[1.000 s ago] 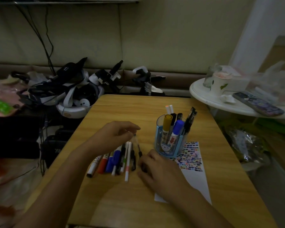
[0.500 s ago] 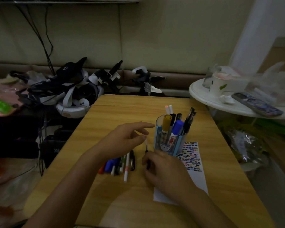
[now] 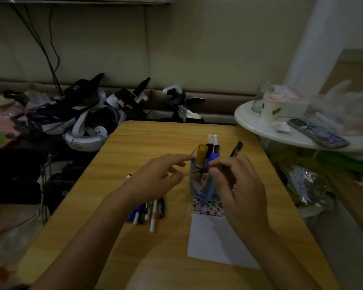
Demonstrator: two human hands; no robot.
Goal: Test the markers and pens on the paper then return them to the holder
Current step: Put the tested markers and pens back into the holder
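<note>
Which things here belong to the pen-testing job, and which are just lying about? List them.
Job: thin pen held between left hand and right hand; holder; paper; loose pens on the table.

Lying about: headsets; cup; remote.

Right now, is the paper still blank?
No, the paper carries a patch of coloured test marks at its far end, just below the holder.

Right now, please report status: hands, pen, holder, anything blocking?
Both hands, left hand and right hand, pinch one thin pen in front of the holder. Loose pens lie beside the paper. Nothing blocks.
</note>
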